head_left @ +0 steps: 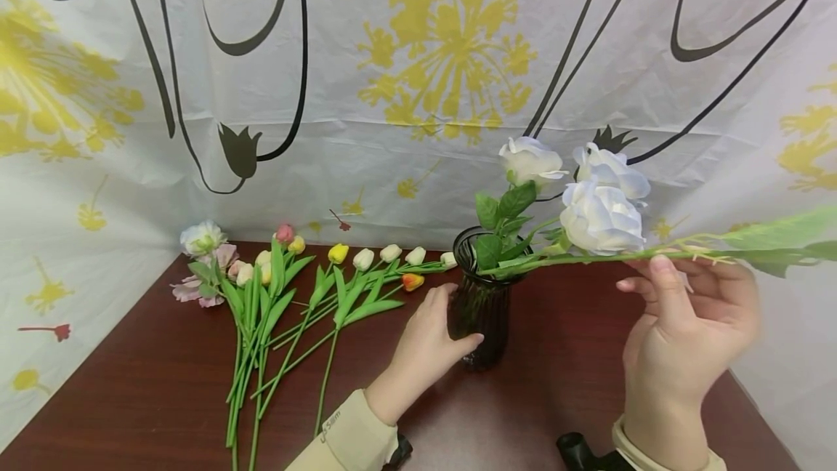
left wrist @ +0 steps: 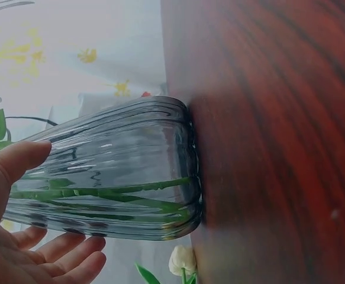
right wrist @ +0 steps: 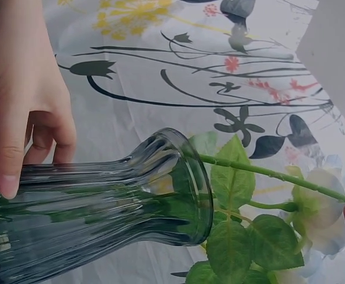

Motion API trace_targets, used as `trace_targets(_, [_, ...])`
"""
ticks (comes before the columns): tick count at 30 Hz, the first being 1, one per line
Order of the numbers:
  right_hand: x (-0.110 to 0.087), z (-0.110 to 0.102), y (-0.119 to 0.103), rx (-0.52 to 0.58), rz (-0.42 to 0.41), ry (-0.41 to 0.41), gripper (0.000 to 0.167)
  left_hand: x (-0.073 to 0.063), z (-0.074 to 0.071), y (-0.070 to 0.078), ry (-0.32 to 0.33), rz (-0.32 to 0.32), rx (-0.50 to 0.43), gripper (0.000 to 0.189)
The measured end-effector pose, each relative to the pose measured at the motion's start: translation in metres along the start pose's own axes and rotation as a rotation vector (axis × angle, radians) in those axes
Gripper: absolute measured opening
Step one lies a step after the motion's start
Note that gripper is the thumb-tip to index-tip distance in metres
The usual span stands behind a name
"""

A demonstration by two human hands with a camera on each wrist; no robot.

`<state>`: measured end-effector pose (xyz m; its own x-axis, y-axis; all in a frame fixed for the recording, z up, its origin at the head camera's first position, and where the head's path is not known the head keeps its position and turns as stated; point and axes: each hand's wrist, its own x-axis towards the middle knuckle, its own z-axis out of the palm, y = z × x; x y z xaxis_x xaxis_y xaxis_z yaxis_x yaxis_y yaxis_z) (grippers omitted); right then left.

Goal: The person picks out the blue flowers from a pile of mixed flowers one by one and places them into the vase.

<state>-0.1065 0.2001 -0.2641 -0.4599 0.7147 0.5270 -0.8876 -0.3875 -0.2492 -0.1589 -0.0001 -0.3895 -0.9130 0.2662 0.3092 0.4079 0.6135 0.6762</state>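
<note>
A dark, clear ribbed glass vase (head_left: 489, 322) with a flared rim stands upright on the table. My left hand (head_left: 428, 347) holds its side, thumb in front and fingers behind. Several pale blue-white artificial roses (head_left: 603, 218) with green leaves lean out of the mouth, and green stems (left wrist: 119, 192) reach down inside to near the base. To the right, my right hand (head_left: 693, 325) pinches a long leafy green stem (right wrist: 273, 173) between thumb and fingers. That stem slants nearly level out of the vase mouth, its blurred leaves (head_left: 785, 235) extending past the hand.
Left of the vase, artificial tulips (head_left: 340, 300) in white, yellow and orange lie on the dark red wooden table (head_left: 131, 376). Beside them lie more tulips and pinkish and bluish blooms (head_left: 203, 238). A printed white cloth (head_left: 392, 187) hangs close behind.
</note>
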Motion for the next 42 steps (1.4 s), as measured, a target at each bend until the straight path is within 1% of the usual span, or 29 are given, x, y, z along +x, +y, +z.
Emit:
trace_targets(7, [-0.001, 0.0, 0.002, -0.021, -0.002, -0.022, 0.03, -0.002, 0.001, 0.0, 0.005, 0.02, 0.01, 0.075])
trace_targets(17, [-0.006, 0.0, 0.005, -0.121, -0.044, -0.08, 0.029, -0.002, 0.002, -0.001, 0.029, 0.052, 0.014, 0.074])
trace_targets(24, [-0.01, -0.003, 0.011, -0.161, -0.019, -0.149, 0.028, -0.002, 0.001, -0.003, 0.015, 0.053, -0.008, 0.073])
trace_targets(33, [-0.017, -0.005, 0.02, -0.3, -0.002, -0.232, 0.024, -0.002, 0.0, -0.005, 0.0, 0.055, -0.014, 0.072])
trace_targets(42, [-0.024, -0.008, 0.028, -0.44, -0.041, -0.308, 0.02, -0.002, -0.001, -0.005, -0.006, 0.054, -0.015, 0.072])
